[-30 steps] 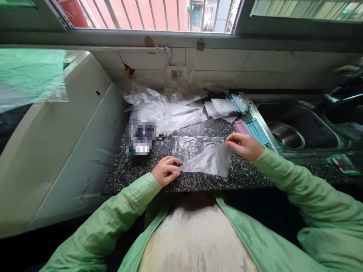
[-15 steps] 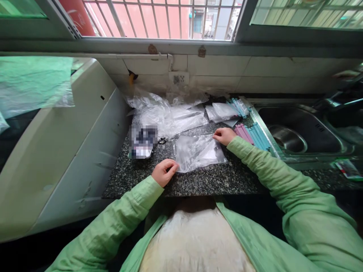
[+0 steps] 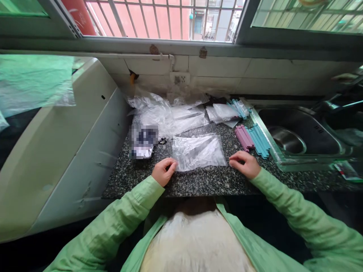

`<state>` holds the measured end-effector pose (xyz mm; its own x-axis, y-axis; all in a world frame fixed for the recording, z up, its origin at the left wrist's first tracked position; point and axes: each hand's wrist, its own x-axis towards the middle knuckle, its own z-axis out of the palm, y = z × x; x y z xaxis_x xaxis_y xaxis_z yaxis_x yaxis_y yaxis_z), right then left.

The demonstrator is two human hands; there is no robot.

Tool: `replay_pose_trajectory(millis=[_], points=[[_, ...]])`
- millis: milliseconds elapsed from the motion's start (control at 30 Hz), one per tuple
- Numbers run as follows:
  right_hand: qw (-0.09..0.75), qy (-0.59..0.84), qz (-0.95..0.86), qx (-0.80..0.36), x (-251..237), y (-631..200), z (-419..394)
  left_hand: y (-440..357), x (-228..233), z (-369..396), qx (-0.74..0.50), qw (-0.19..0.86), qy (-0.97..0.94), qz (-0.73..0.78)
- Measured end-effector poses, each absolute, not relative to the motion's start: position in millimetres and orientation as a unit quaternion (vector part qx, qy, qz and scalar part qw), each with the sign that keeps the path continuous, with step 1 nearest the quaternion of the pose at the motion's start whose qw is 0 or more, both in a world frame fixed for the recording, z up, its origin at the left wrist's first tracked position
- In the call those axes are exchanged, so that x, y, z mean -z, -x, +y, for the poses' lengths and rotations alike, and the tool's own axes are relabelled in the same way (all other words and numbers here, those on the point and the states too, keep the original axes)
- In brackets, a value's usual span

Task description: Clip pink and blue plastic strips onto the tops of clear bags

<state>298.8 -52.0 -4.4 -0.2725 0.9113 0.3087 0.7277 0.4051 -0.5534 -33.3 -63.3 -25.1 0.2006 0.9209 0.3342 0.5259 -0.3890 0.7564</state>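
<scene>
Your left hand (image 3: 163, 170) pinched the near-left corner of the clear plastic bag (image 3: 197, 152), which lay flat on the speckled granite counter (image 3: 204, 181). Your right hand (image 3: 244, 164) rested loosely curled on the counter just beside the bag's near-right corner, gripping nothing. Pink sealing sticks (image 3: 244, 136) and blue sealing sticks (image 3: 258, 138) lay beside the steel sink (image 3: 297, 130).

Clear bag (image 3: 198, 152); speckled black-grey counter (image 3: 204, 181); pink sticks (image 3: 244, 136), blue sticks (image 3: 259, 138).
</scene>
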Motion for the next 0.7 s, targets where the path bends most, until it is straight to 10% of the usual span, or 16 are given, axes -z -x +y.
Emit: replay_pose_trajectory(millis=[700], points=[[0.313, 0.451, -0.822, -0.15, 12, -290, -50, 34, 24, -62, -0.381, 0.322, -0.658, 0.564]])
